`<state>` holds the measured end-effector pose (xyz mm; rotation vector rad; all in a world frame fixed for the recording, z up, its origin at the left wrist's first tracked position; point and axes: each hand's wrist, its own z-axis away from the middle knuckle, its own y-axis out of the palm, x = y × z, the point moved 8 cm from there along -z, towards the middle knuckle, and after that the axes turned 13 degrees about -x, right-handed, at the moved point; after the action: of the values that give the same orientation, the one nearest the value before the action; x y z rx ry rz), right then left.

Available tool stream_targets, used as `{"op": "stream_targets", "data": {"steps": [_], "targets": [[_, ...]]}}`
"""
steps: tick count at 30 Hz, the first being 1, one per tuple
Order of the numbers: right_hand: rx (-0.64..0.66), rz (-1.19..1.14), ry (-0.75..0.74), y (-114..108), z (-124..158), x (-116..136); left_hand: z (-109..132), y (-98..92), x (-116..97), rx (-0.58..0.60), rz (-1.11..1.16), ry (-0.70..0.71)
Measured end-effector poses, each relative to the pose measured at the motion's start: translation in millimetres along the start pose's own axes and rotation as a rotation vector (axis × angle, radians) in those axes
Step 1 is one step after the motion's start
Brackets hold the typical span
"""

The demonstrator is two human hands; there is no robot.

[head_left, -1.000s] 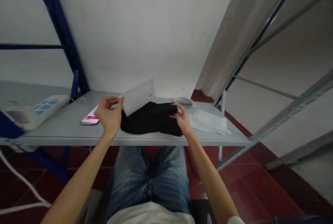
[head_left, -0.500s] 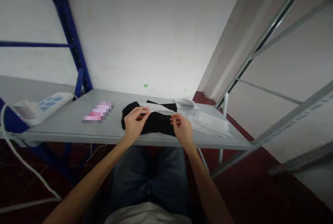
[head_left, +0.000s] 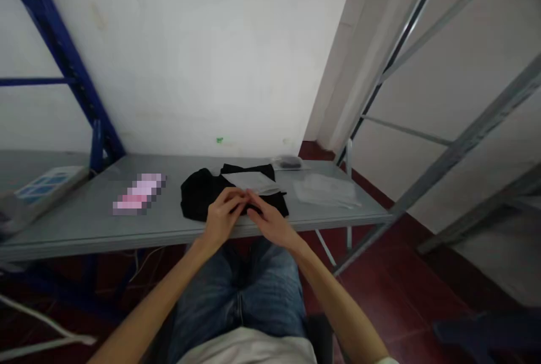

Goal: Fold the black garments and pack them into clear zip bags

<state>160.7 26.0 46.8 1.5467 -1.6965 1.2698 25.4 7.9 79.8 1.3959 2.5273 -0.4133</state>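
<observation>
A black piece of cloth [head_left: 196, 192] lies folded near the front edge of the grey table, with a flat whitish sleeve or sheet [head_left: 249, 180] on top of it. My left hand [head_left: 222, 212] is over the middle of the cloth, fingers bent and tips pressed together. From the other side my right hand [head_left: 270, 222] meets it, thumb and fingers closing toward the left fingertips. Both sets of fingertips are just at the near edge of the whitish piece. What lies between them is hidden by the fingers.
Clear plastic bags [head_left: 327, 190] lie to the right, and a packet with a dark item [head_left: 289, 162] is behind. A pixelated pink object [head_left: 139, 195] lies left, beyond it a white power strip [head_left: 51, 182]. Blue [head_left: 63, 54] and grey metal frames flank the table.
My hands, which were apart at the two ends of the whitish piece, have come together at its near edge. The whitish piece now lies flatter, and the view has shifted right.
</observation>
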Motion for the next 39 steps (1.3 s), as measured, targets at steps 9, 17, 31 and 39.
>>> {"op": "stream_targets", "data": {"steps": [9,17,31,39], "targets": [[-0.225,0.020,0.190,-59.8,-21.1,-31.7,-17.0,-12.7,4.4,0.013,-0.136,0.073],[-0.405,0.036,0.278,-124.5,-29.2,-53.0,-16.3,-11.8,23.0,0.082,-0.153,0.041],[-0.240,-0.276,0.337,-82.0,-24.4,-44.3,-3.9,11.3,26.9,0.304,-0.115,-0.039],[-0.850,-0.029,0.448,-228.0,0.2,-88.2,9.1,2.9,76.1,0.453,-0.480,-0.132]]}}
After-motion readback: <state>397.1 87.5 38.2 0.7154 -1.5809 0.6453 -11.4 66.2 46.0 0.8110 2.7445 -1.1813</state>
